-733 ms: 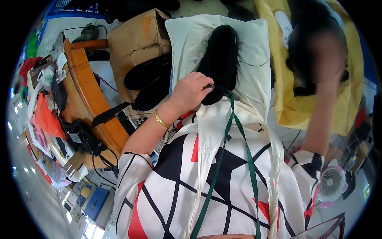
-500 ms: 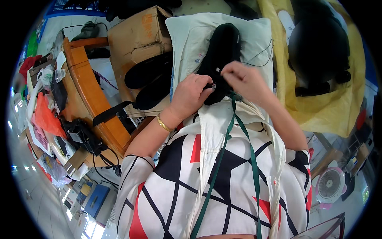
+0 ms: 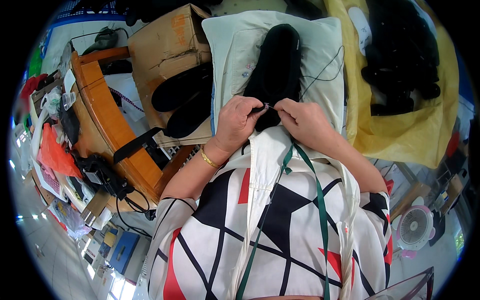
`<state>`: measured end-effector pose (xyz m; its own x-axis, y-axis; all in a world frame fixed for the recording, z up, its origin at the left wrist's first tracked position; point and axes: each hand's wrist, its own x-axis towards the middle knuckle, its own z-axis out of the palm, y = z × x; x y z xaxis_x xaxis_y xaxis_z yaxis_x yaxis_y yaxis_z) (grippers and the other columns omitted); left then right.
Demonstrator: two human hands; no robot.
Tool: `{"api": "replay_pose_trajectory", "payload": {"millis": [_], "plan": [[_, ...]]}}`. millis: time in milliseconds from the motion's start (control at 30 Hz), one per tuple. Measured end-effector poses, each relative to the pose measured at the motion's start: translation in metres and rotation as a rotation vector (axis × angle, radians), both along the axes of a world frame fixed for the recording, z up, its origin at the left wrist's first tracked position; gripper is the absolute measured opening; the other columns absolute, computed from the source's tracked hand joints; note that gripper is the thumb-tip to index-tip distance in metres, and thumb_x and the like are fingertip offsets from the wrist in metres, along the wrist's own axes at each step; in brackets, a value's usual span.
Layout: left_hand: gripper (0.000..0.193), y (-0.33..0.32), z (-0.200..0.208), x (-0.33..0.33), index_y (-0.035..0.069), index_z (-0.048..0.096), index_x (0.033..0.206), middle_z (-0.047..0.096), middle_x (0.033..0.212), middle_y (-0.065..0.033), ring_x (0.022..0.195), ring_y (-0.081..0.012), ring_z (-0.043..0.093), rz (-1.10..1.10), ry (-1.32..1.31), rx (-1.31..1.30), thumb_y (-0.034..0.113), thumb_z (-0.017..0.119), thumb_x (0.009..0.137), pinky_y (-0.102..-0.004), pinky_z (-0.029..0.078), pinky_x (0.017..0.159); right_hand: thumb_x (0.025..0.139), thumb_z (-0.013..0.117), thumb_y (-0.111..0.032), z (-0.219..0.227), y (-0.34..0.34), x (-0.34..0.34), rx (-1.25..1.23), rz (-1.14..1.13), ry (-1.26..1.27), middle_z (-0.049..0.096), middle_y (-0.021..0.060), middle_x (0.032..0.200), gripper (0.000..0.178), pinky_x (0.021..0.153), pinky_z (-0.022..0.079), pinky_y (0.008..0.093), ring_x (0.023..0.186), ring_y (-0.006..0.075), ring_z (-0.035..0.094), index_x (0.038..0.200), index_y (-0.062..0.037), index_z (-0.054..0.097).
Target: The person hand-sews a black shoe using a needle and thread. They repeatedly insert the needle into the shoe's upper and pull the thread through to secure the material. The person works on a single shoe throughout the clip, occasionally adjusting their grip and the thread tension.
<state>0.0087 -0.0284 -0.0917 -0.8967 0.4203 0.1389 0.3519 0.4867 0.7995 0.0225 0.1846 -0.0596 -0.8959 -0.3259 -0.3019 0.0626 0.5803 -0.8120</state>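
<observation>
A black slip-on shoe (image 3: 280,55) lies lengthwise on a pale cushion (image 3: 230,40) in front of me, its toe pointing away. My left hand (image 3: 239,117) pinches the shoe's near end between thumb and fingers. A small shiny, pale bit (image 3: 267,106) shows at those fingertips, too small to name. Right beside it, almost touching, are the pinched fingertips of my right hand (image 3: 305,120); what they hold is hidden. A thin dark thread (image 3: 327,72) loops over the cushion and runs down toward my right hand.
Two more black shoes (image 3: 187,110) lie left by a cardboard box (image 3: 165,42). An orange-brown wooden chair (image 3: 107,107) stands further left. At right, a yellow cloth or sheet (image 3: 405,142) bears a pile of black pieces (image 3: 400,60) and a white sole-shaped piece (image 3: 360,27). A fan (image 3: 416,227) stands lower right.
My right hand has come down from above the shoe's opening to meet my left fingertips at the near end. My left hand keeps its pinch. The view has shifted slightly.
</observation>
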Motion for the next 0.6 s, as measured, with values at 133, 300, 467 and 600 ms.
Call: {"api": "replay_pose_trajectory", "payload": {"millis": [133, 300, 467, 600], "plan": [[0.025, -0.0010, -0.0008, 0.0002, 0.007, 0.064, 0.094, 0.065, 0.085, -0.0085, 0.079, -0.0293, 0.062, -0.002, -0.002, -0.001, 0.001, 0.077, 0.073, -0.0381, 0.051, 0.070, 0.090, 0.060, -0.011, -0.0010, -0.0008, 0.0002, -0.003, 0.014, 0.013, 0.068, 0.0190, 0.079, 0.015, 0.065, 0.053, 0.0412, 0.070, 0.0369, 0.066, 0.101, -0.0024, 0.066], [0.027, -0.0014, -0.0023, 0.0003, 0.007, 0.063, 0.094, 0.065, 0.086, -0.0084, 0.080, -0.0295, 0.062, -0.014, 0.017, 0.002, 0.000, 0.077, 0.072, -0.0381, 0.051, 0.070, 0.090, 0.060, -0.010, -0.0022, -0.0005, -0.0007, -0.015, 0.027, 0.031, 0.067, 0.0192, 0.079, 0.015, 0.065, 0.053, 0.0413, 0.070, 0.0371, 0.066, 0.101, -0.0021, 0.065], [0.029, -0.0023, -0.0039, 0.0002, 0.007, 0.063, 0.095, 0.066, 0.087, -0.0079, 0.080, -0.0291, 0.062, -0.029, 0.033, 0.008, -0.002, 0.077, 0.071, -0.0377, 0.051, 0.071, 0.090, 0.060, -0.010, -0.0042, 0.0001, -0.0009, -0.012, 0.040, 0.037, 0.067, 0.0191, 0.078, 0.015, 0.064, 0.052, 0.0415, 0.071, 0.0371, 0.066, 0.101, -0.0021, 0.065], [0.030, -0.0017, -0.0035, 0.0000, 0.007, 0.063, 0.095, 0.067, 0.089, -0.0077, 0.081, -0.0287, 0.063, -0.028, 0.037, 0.026, -0.003, 0.077, 0.070, -0.0366, 0.052, 0.072, 0.089, 0.060, -0.010, -0.0049, 0.0003, -0.0021, 0.007, 0.056, 0.034, 0.067, 0.0191, 0.078, 0.015, 0.064, 0.052, 0.0414, 0.071, 0.0372, 0.065, 0.102, -0.0026, 0.065]]}}
